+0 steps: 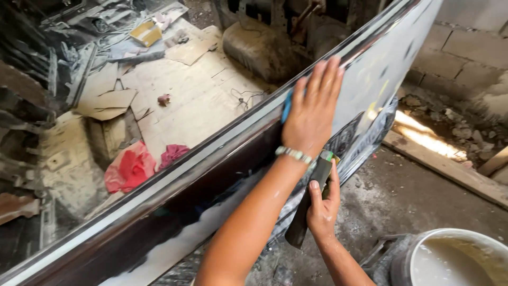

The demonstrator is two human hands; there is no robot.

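Observation:
My left hand (312, 114) lies flat on the upper edge of a long glossy vehicle body panel (174, 212), fingers stretched out together. It presses a small blue pad (287, 105) against the panel, and only the pad's left edge shows. A beaded bracelet (294, 154) circles that wrist. Lower down, my right hand (323, 209) grips a dark folded sheet (306, 212) with a green and yellow sponge (329, 157) at its top end, held close to the panel's wet side.
A bucket of milky water (423, 246) stands on the dirt floor at the bottom right. Behind the panel lie cardboard sheets (196, 90), red cloths (129, 167) and a yellow box (146, 33). A wooden plank (450, 167) and a block wall (471, 42) are at the right.

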